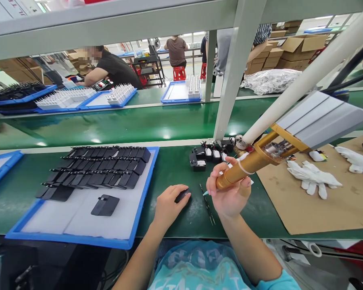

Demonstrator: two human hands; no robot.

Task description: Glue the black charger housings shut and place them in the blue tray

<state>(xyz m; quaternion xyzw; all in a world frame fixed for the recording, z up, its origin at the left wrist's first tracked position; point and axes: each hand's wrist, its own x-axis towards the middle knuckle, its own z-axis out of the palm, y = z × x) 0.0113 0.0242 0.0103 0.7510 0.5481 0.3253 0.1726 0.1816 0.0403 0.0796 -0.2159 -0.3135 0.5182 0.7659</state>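
My left hand (pixel 168 203) rests low over the green bench, its fingers closed around a small black plastic case (pixel 182 195), which they partly cover. My right hand (pixel 230 197) grips a gold-coloured cylindrical hand tool (pixel 240 171), tilted so that its pale blue tip (pixel 205 193) points down and left. This tip is close to the black case; a small gap seems to lie between them. Below the tip, a pair of thin dark tweezers-like tools (pixel 210 211) lies on the bench. Several open black cases with white parts inside (pixel 199 161) stand beyond my hands.
On the left, a blue-rimmed tray (pixel 148 193) carries rows of black cases and one loose black case (pixel 105 205). Brown cardboard (pixel 278 201) with white gloves (pixel 313 177) lies on the right. A slanted metal post (pixel 230 88) and a white pole (pixel 293 84) rise ahead. Co-workers sit beyond.
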